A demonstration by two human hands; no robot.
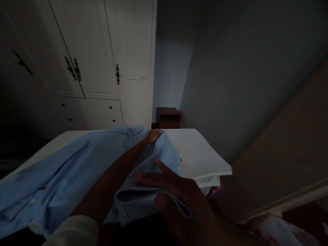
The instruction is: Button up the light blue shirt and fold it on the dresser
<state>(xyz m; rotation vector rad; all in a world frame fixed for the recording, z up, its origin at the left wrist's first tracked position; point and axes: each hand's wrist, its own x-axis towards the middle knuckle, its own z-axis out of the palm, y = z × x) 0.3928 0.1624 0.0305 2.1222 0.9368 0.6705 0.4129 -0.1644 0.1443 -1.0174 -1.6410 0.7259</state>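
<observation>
A light blue button-up shirt [99,153] lies spread over a white table, its collar at the far edge and one sleeve stretched to the left. My left hand [153,135] reaches across it and is closed on the fabric at the far shoulder. Close to the camera, my right hand [176,191] pinches the cuff end [143,194] of the other sleeve, fingers on top and thumb underneath. That sleeve is folded toward me, and its opening gapes. The dim light hides some of the finger detail.
The white table [197,150] shows to the right of the shirt. Behind it stand a white wardrobe [133,41] with dark handles and a small brown cabinet [168,117]. A grey wall [243,68] slopes along the right. A pale plastic bag [284,230] lies at lower right.
</observation>
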